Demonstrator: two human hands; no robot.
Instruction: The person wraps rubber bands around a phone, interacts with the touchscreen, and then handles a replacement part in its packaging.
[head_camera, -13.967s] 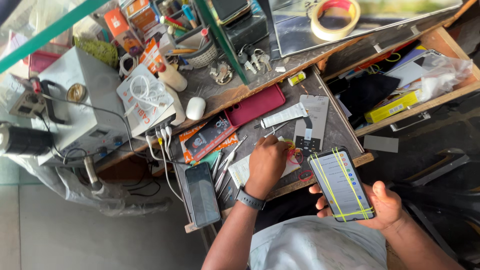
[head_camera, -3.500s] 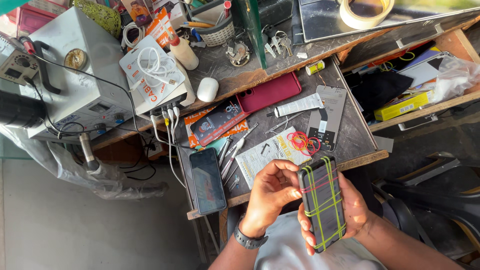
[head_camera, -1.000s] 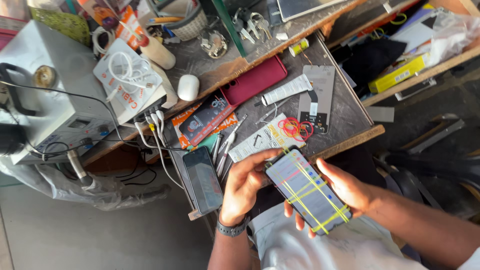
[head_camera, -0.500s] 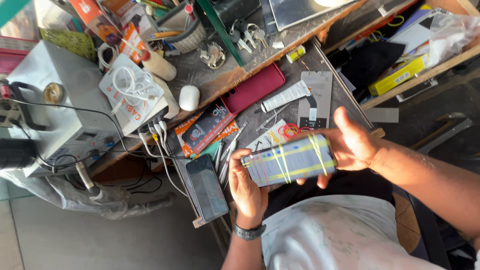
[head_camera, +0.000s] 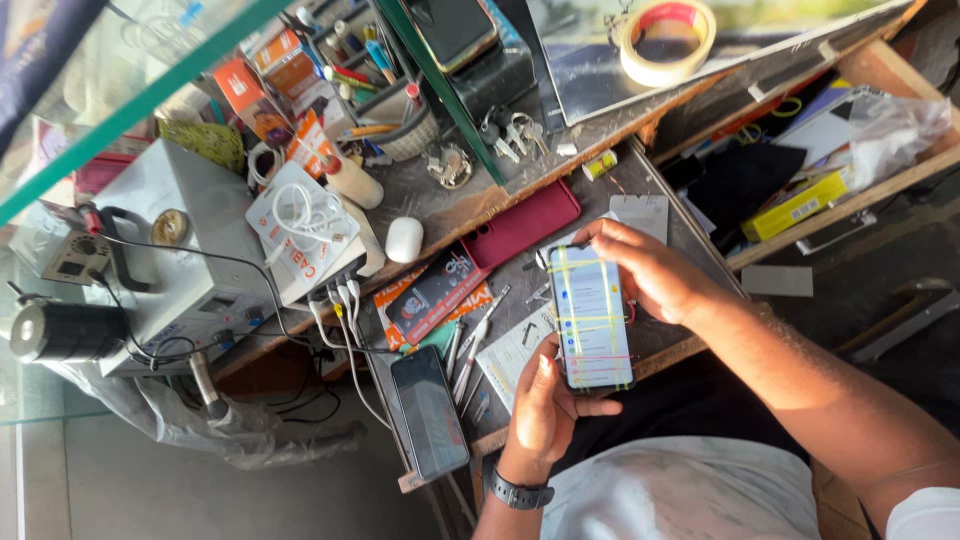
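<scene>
**Banded phone held in both hands over the workbench**

We find the fingers of our left hand (head_camera: 545, 405) curled around the lower end of the phone (head_camera: 591, 317), thumb pressed along its left edge and the palm cupping it from beneath. The fingers of our right hand (head_camera: 645, 275) lie close together, bent over the phone's upper right corner and edge; the fingertips touch the frame there. The phone faces up, screen lit, and is wrapped with yellow and red rubber bands (head_camera: 588, 322) crossing lengthwise and crosswise. It sits above the front edge of the workbench (head_camera: 700, 235), held clear of the surface.

We wear a dark wristwatch (head_camera: 519, 493) on the left wrist. Just left of that hand a second phone (head_camera: 430, 411), dark-screened, lies flat at the bench corner. Tweezers and slim tools (head_camera: 470, 345) lie between the two phones, on a printed sheet. Further back we note a maroon phone case (head_camera: 520, 224), a white mouse (head_camera: 404, 239), a bunch of keys (head_camera: 508, 134) and a roll of tape (head_camera: 667, 41). A grey machine (head_camera: 175, 260) stands well to the left.
</scene>
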